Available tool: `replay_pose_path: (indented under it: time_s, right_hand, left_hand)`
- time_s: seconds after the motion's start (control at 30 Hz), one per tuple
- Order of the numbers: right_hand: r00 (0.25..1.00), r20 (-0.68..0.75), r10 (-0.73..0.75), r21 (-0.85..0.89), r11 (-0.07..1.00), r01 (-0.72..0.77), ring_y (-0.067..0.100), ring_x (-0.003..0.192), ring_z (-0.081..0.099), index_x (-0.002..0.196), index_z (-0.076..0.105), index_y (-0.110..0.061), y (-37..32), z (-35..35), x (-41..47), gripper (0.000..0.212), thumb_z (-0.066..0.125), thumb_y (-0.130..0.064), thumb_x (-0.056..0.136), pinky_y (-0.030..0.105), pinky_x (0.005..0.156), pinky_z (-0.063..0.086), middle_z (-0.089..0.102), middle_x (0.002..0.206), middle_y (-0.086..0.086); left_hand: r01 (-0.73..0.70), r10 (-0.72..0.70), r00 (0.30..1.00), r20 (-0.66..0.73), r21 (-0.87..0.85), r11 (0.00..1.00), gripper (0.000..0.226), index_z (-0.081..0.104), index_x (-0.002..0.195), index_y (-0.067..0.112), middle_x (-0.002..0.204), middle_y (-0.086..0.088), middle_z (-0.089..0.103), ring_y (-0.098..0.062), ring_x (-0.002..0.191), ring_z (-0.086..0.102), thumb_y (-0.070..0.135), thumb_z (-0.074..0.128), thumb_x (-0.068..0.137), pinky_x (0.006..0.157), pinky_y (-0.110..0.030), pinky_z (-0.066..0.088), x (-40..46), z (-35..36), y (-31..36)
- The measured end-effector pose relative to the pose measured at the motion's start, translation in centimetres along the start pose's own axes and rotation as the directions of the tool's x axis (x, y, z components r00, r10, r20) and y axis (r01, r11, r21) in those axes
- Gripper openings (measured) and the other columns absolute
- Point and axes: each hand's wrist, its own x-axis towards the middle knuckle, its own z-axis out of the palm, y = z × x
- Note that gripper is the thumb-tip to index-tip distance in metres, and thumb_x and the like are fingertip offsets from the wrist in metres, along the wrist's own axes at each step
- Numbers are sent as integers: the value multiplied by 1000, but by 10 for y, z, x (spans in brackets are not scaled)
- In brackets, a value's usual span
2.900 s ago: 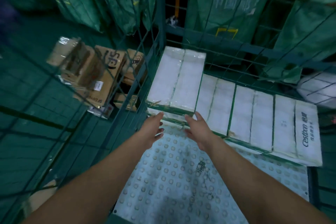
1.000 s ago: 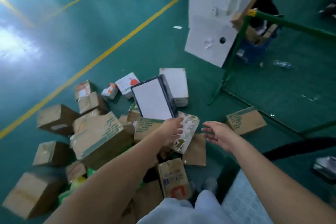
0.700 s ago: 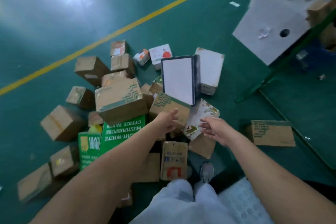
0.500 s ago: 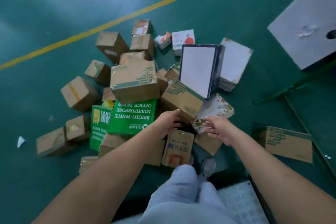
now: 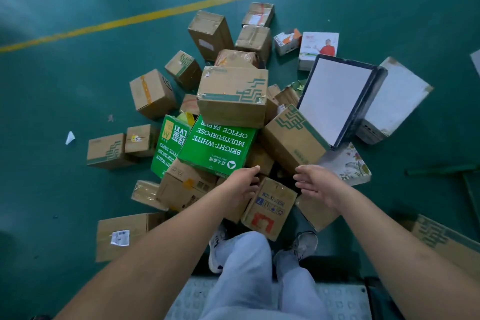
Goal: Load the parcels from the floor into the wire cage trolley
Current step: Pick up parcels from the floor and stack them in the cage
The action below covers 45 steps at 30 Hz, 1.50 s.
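Cardboard box (image 5: pixel 270 207) btwn hands (image 5: pixel 279 184)

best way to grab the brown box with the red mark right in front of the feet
Take the brown box with the red mark by its two long side edges, one hand each side, coming from above. It lies tilted with its broad face up between the left hand and right hand, both open. Its far end is tucked under neighbouring parcels, so draw it toward the feet.

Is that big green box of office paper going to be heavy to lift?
Probably yes. The green office paper box is printed "multipurpose office paper", and paper packs are dense, so it likely needs both hands. It should stay stiff, being a squared carton. A brown carton leans on its far edge, so that one may slide when the green box moves.
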Motion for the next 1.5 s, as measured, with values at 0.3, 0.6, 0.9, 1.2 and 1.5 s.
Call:
replay_pose_path:
  time_s: [0.3, 0.6, 0.9, 1.2, 1.5]
  right_hand:
    - [1000, 9, 6, -22, 1000, -6, 21, 104, 69, 129, 62, -14, -39, 51, 51, 31, 56, -30, 104, 32, 86, 57, 73, 113, 4]
    - [995, -6, 104, -27, 994, -104, 23, 110, 66, 136, 57, -11, -48, 160, 151, 34, 51, -28, 107, 35, 93, 54, 68, 123, 8]
    - [970, -31, 243, -21, 970, -243, 20, 106, 66, 146, 50, -13, -21, 231, 235, 42, 48, -30, 108, 30, 78, 54, 66, 128, 7]
    - [980, -102, 169, 40, 985, -166, 22, 115, 64, 139, 54, -13, -69, 200, 237, 35, 49, -29, 107, 36, 99, 52, 66, 126, 6]
    - [979, -193, 63, 88, 995, -47, 24, 112, 65, 130, 59, -10, -98, 59, 240, 30, 50, -27, 107, 39, 105, 50, 66, 118, 6]
  left_hand:
    - [-98, 98, 995, -26, 12, 995, 50, 44, 148, 12, 145, -8, 53, -27, 127, 57, 39, 52, 106, 102, -41, 50, 39, -64, 48]
    - [-46, 49, 998, -32, 92, 995, 55, 43, 149, 16, 145, -7, 50, -25, 121, 55, 44, 56, 103, 95, -38, 52, 159, -174, 62]
    - [38, -13, 992, -124, 195, 980, 56, 41, 152, 16, 153, -9, 43, -31, 135, 47, 40, 56, 104, 110, -49, 47, 258, -263, 40]
    - [-17, 11, 1000, 27, 245, 969, 57, 39, 153, 15, 152, -9, 44, -31, 135, 47, 39, 55, 105, 106, -46, 48, 277, -203, 85]
    - [-162, 122, 982, 147, 301, 940, 38, 56, 133, 18, 119, -2, 60, -24, 113, 59, 40, 57, 103, 84, -35, 50, 293, -25, 138]
